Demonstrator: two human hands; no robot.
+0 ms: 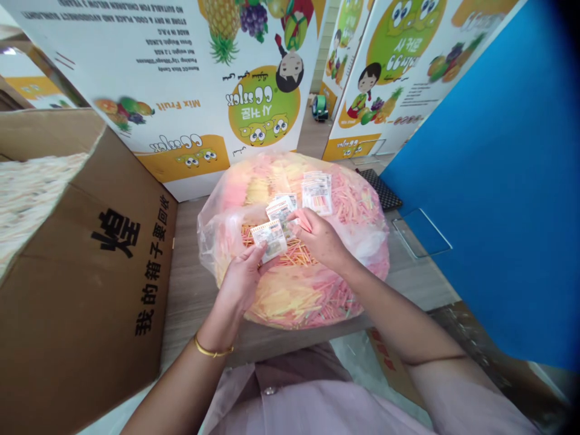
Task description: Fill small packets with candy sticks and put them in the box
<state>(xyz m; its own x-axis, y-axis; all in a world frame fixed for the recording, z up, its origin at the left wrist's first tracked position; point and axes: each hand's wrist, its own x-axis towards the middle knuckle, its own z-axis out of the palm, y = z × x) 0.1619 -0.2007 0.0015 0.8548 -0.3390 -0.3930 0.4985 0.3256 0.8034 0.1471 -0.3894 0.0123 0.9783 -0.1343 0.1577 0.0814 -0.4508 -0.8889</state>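
Observation:
A big clear plastic bag [317, 290] full of thin pink, yellow and orange sticks lies on the wooden table in front of me. My left hand [240, 281] pinches a small printed packet [270, 237] over the bag's open top. My right hand [319, 238] is closed on another small packet [281, 211] just beside it. A third bunch of the same packets [317, 192] rests on top of the bag, a little beyond my right hand.
A brown cardboard box [86, 290] with black characters stands at the left. White fruit-printed cartons [190, 78] rise behind the bag. A blue panel [498, 181] walls off the right. A green tape roll [319, 107] sits in the gap behind.

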